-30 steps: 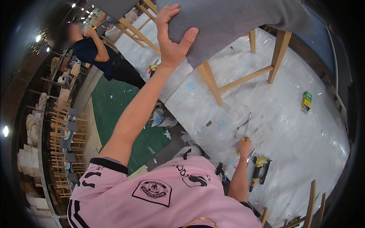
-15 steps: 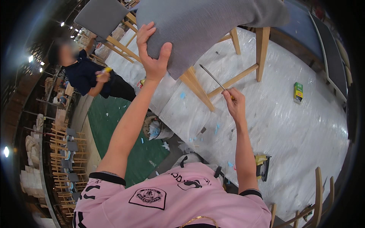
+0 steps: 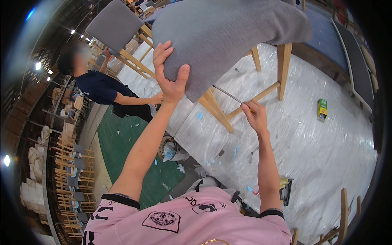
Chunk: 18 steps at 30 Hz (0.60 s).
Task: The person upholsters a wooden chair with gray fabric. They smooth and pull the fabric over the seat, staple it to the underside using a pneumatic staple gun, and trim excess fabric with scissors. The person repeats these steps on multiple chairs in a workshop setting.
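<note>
Item 1. Pink shirt (image 3: 179,222), worn by the person; nearest thing in view, along the lower edge, both forearms rising out of it.

Item 2. Stapler (image 3: 284,190), dark and yellow, lying on the bench just beside the right elbow, within reach.

Item 3. Bench (image 3: 326,163), covered in crinkled clear plastic sheet, apparently to shield it from scraps; small blue and white bits lie scattered on it. A green box (image 3: 322,109) stands well apart, to the right.

Item 4. Right hand (image 3: 255,116): grip pressed together around the handle end of a thin metal rod (image 3: 228,94), pinching it. The rod angles up and left, its far end going under the grey cushion; which tool it is cannot be told.

Item 5. Left hand (image 3: 171,77): grip spread wide, fingers over the top and thumb beneath the lower edge of the grey cushion (image 3: 228,36), apparently bracing it.

Item 6. Chair: the grey cushion is its seat, on pale wooden legs (image 3: 283,67) standing on the bench, which brings the underside to arm level.

Item 7. A co-worker in a dark shirt (image 3: 100,87), at left, one hand on the bench, beside a second grey chair (image 3: 114,24).

Item 8. Stacked wooden chair frames (image 3: 67,179), far left.
</note>
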Each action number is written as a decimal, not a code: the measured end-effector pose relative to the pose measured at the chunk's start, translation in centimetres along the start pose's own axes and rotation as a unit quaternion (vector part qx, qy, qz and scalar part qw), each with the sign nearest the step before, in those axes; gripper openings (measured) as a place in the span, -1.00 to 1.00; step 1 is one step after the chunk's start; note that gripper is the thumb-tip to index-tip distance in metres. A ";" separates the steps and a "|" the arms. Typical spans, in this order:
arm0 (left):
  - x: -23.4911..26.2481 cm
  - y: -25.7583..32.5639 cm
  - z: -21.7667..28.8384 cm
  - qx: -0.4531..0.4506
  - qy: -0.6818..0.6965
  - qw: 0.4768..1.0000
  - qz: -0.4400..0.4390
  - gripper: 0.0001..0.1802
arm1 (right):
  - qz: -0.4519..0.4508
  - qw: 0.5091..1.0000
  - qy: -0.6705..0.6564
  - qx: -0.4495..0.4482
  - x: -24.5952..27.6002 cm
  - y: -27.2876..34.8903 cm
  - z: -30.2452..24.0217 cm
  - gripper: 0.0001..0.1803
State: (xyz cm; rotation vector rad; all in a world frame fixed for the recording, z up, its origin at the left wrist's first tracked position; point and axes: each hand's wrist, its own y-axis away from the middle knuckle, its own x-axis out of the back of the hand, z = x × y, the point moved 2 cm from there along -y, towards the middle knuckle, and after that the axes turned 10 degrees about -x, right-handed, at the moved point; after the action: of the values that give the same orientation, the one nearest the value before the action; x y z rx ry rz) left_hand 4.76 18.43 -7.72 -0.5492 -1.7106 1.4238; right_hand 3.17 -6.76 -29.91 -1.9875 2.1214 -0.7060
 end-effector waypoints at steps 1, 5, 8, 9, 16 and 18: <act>-0.1 0.0 0.1 0.002 0.000 1.000 0.001 -0.37 | 0.000 1.000 -0.007 0.010 0.0 -0.4 -0.3 -0.73; 0.3 0.1 0.1 0.001 0.002 1.000 0.000 -0.37 | -0.019 0.999 -0.016 0.021 0.1 -1.4 -2.0 -0.71; -0.1 0.4 0.3 -0.015 0.008 1.000 0.012 -0.37 | -0.031 0.998 -0.028 0.038 0.2 -1.7 -1.0 -0.69; 0.1 0.3 0.1 -0.018 0.005 1.000 0.011 -0.37 | -0.038 0.998 -0.031 0.036 0.2 -2.1 -0.6 -0.69; 0.0 0.4 -0.4 -0.023 0.011 1.000 0.013 -0.37 | -0.067 0.997 -0.033 0.036 0.8 -3.2 -0.4 -0.64; 0.3 0.7 -0.2 -0.018 0.015 1.000 0.015 -0.38 | -0.086 0.995 -0.039 0.034 0.7 -3.6 -0.7 -0.63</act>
State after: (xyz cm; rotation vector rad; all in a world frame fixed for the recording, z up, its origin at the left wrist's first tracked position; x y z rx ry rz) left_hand 4.69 18.96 -8.33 -0.6144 -1.7142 1.4013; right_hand 6.11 -7.32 -27.61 -2.1421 1.8733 -0.7040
